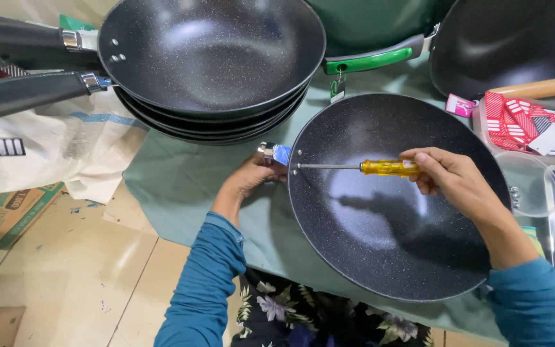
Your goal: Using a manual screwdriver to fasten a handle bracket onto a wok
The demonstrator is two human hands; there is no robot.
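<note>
A green cloth (181, 186) covers a low work surface above a pale tiled floor (65, 270), which shows in the lower left of the frame.

At centre right lies a black speckled pan (393, 225), tilted toward the camera with its inside facing up. A screwdriver (361, 167) with a yellow handle lies across the upper part of the pan's inside, its metal tip set against the left wall beside two small rivet holes. The right hand (448, 177) is closed around the yellow handle. The left hand (252, 177) is outside the pan at its left rim, curled around a short metal handle fitting (274, 153) with a blue strip on it; how tightly the fingers press I cannot tell. The two hands are apart, one on each side of the pan's wall. Both arms wear blue sleeves.

In the upper left stands a stack of pans (213, 64) of the same kind, with black handles reaching to the left edge. A green handle (370, 61) juts from another pan (515, 38) in the upper right. At the right edge sits a clear plastic box (528, 125) with red and white packets, and a round clear lid (534, 186) just below it. A white sack (65, 148) and a cardboard box (8, 212) lie at left.
</note>
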